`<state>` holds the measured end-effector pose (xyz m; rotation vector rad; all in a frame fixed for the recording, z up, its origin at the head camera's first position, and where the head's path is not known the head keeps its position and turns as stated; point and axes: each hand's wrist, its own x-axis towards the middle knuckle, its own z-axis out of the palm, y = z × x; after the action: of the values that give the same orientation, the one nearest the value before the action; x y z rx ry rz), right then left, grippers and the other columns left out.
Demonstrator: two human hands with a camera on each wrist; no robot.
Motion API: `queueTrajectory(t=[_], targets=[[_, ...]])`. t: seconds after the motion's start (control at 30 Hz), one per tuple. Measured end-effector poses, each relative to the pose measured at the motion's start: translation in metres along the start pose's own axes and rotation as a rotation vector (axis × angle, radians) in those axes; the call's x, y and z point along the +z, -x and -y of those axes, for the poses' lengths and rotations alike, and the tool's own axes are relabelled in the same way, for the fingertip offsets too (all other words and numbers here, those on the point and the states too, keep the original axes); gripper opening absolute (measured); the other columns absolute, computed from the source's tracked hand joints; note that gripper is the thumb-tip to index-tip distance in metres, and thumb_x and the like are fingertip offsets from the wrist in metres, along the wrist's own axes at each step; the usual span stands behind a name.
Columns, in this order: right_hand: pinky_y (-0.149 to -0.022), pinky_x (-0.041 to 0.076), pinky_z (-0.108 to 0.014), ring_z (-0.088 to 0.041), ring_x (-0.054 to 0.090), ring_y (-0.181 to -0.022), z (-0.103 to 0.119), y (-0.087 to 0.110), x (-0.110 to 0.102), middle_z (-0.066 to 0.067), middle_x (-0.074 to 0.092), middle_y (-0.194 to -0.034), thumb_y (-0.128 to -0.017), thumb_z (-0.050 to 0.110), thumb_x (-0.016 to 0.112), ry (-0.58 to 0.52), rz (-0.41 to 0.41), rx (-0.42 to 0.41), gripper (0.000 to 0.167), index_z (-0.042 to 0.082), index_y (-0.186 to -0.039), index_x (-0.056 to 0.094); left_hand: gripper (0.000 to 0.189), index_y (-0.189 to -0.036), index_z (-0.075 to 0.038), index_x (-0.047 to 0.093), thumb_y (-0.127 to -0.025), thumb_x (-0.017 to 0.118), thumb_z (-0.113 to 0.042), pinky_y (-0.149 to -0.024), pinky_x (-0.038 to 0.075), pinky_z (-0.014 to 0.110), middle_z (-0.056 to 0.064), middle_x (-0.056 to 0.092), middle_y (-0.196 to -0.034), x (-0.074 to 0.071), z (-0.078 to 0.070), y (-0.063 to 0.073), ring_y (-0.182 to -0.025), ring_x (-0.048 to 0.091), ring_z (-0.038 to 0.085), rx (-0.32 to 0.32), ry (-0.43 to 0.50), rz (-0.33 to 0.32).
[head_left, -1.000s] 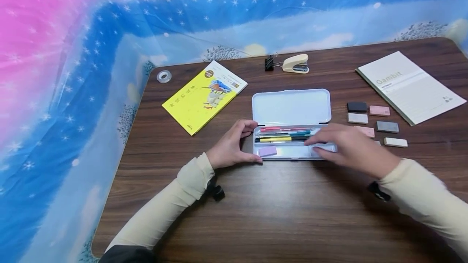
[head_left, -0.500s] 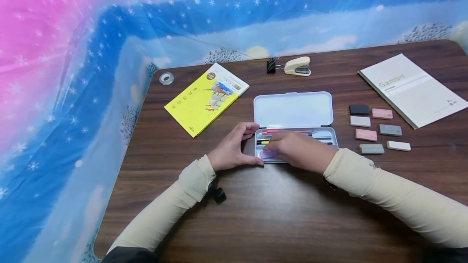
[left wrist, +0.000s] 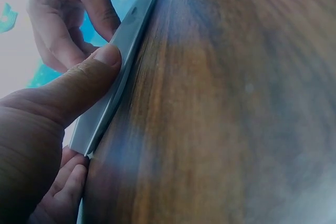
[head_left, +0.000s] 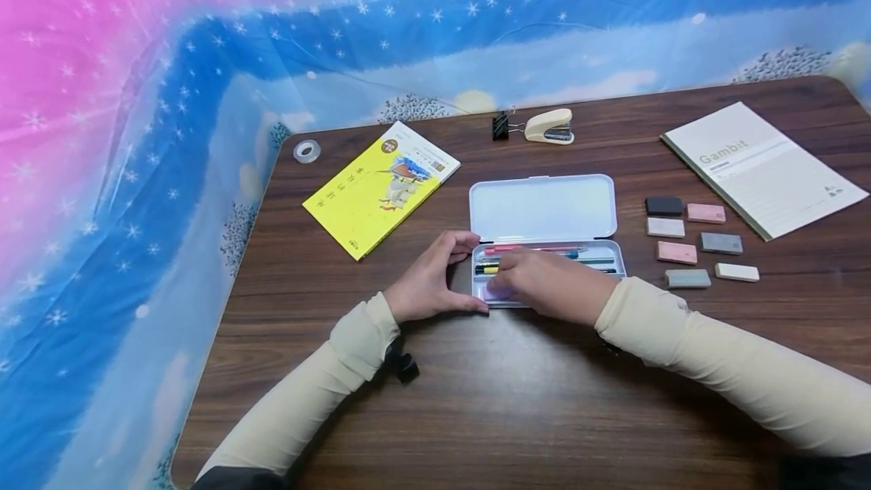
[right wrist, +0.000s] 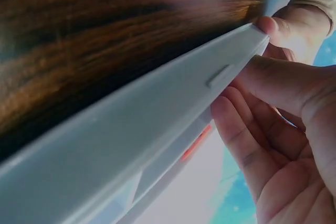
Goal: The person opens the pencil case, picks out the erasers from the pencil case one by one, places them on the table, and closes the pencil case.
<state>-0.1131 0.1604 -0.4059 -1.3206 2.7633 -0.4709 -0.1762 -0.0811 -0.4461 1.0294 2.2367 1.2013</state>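
Note:
An open white pencil case (head_left: pixel 542 210) lies on the table with its lid folded back. My left hand (head_left: pixel 429 278) grips its left end, thumb on the front wall and fingers at the back corner. Inside the front compartment, my right hand (head_left: pixel 558 284) pinches a lilac eraser (head_left: pixel 493 294) at the left end, mostly covered by the fingers. Pens and pencils (head_left: pixel 595 260) fill the rear compartment, partly hidden by that hand. In the left wrist view, the left thumb (left wrist: pixel 94 74) presses the case's side wall (left wrist: pixel 113 85). The right wrist view shows right fingers (right wrist: pixel 236 129) dipping over the rim.
Right of the case lie several loose erasers (head_left: pixel 677 252) and a Gambit notebook (head_left: pixel 765 172). A yellow book (head_left: pixel 381 191) sits to the left, near a tape roll (head_left: pixel 307 151). Behind are a black binder clip (head_left: pixel 500 125) and a cream stapler (head_left: pixel 548 127).
My right hand has moved left from the case's right end to the lilac eraser, then stayed there. The left hand keeps its grip on the case.

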Motion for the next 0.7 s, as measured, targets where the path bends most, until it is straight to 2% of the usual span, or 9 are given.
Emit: queueTrajectory(t=[0.13, 0.27, 0.37, 0.47, 0.6, 0.7], targets=[[-0.087, 0.064, -0.036, -0.020, 0.073, -0.098, 0.002, -0.001, 0.001, -0.005, 0.078, -0.102, -0.089, -0.008, 0.078, -0.021, -0.012, 0.007, 0.025, 0.006, -0.110, 0.081, 0.095, -0.150, -0.007, 0.034, -0.078, 0.097, -0.016, -0.120, 0.039, 0.025, 0.013, 0.040, -0.153, 0.001, 0.001, 0.000, -0.141, 0.045, 0.021, 0.007, 0.001, -0.001], [-0.091, 0.063, -0.038, -0.019, 0.072, -0.102, 0.002, -0.002, 0.000, -0.004, 0.078, -0.106, -0.093, -0.003, 0.077, -0.119, -0.006, 0.076, 0.020, 0.006, -0.111, 0.080, 0.096, -0.150, -0.006, 0.034, -0.078, 0.097, -0.016, -0.120, 0.039, 0.025, 0.012, 0.041, -0.152, 0.001, 0.001, -0.001, -0.140, 0.046, 0.021, 0.007, -0.005, -0.005], [-0.095, 0.061, -0.040, -0.021, 0.070, -0.107, -0.001, 0.000, -0.001, -0.003, 0.077, -0.109, -0.091, 0.001, 0.082, -0.165, -0.013, 0.115, 0.023, 0.007, -0.113, 0.080, 0.096, -0.150, -0.007, 0.034, -0.078, 0.097, -0.017, -0.120, 0.039, 0.026, 0.012, 0.041, -0.152, 0.001, 0.001, -0.001, -0.140, 0.046, 0.022, 0.002, -0.005, -0.001], [-0.093, 0.061, -0.040, -0.021, 0.069, -0.105, -0.006, 0.006, -0.004, -0.002, 0.077, -0.108, -0.087, 0.002, 0.085, -0.179, -0.073, 0.096, 0.027, 0.008, -0.112, 0.080, 0.096, -0.149, -0.007, 0.034, -0.078, 0.097, -0.017, -0.120, 0.039, 0.027, 0.013, 0.041, -0.151, 0.001, 0.001, -0.001, -0.140, 0.046, 0.022, -0.005, -0.004, 0.005], [-0.085, 0.063, -0.038, -0.017, 0.069, -0.099, -0.015, 0.035, -0.022, -0.001, 0.075, -0.106, -0.086, -0.001, 0.084, -0.171, -0.212, 0.094, 0.029, 0.009, -0.113, 0.080, 0.097, -0.150, -0.007, 0.035, -0.077, 0.098, -0.019, -0.120, 0.040, 0.027, 0.012, 0.041, -0.151, 0.001, 0.002, -0.002, -0.138, 0.046, 0.022, -0.018, -0.008, 0.008], [-0.076, 0.063, -0.036, -0.014, 0.069, -0.096, -0.027, 0.076, -0.042, -0.001, 0.075, -0.107, -0.081, -0.004, 0.088, -0.104, -0.313, 0.152, 0.038, 0.010, -0.115, 0.080, 0.097, -0.150, -0.008, 0.035, -0.077, 0.098, -0.019, -0.120, 0.040, 0.027, 0.011, 0.041, -0.151, 0.000, 0.002, -0.002, -0.138, 0.046, 0.021, -0.020, -0.011, 0.000]])
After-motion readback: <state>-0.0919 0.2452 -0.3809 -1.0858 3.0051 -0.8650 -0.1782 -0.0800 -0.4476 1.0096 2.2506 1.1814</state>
